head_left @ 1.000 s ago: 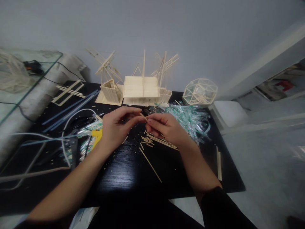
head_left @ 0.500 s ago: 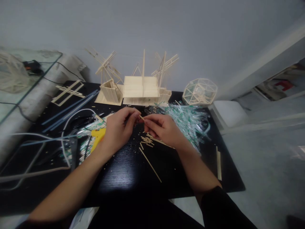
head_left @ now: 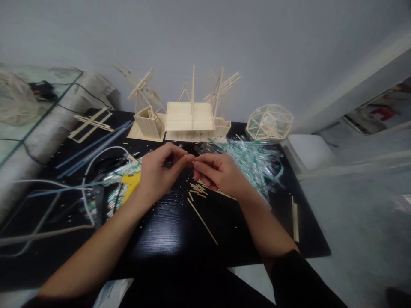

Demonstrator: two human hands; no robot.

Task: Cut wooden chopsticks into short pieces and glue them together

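Over the middle of the black table [head_left: 199, 248], my left hand [head_left: 162, 171] and my right hand [head_left: 221, 173] meet at their fingertips. Both are closed in a pinch; what lies between the fingers is mostly hidden and too small to make out now. Short pieces of wooden stick [head_left: 199, 188] lie in a small pile below my right hand. One longer thin stick [head_left: 203, 221] rests on the table nearer to me. A yellow glue gun [head_left: 130, 183] lies beside my left wrist.
Wooden stick models [head_left: 189, 115] stand along the back, with a round stick frame [head_left: 269, 123] to their right. Clear plastic wrappers [head_left: 253, 162] are heaped at the right. White cable [head_left: 84, 188] and blue strips [head_left: 93, 147] lie left. Two sticks [head_left: 295, 220] lie near the right edge.
My left thumb and fingertips have shifted slightly right and closed in on my right fingertips. The short light stick seen between them before is now mostly hidden.
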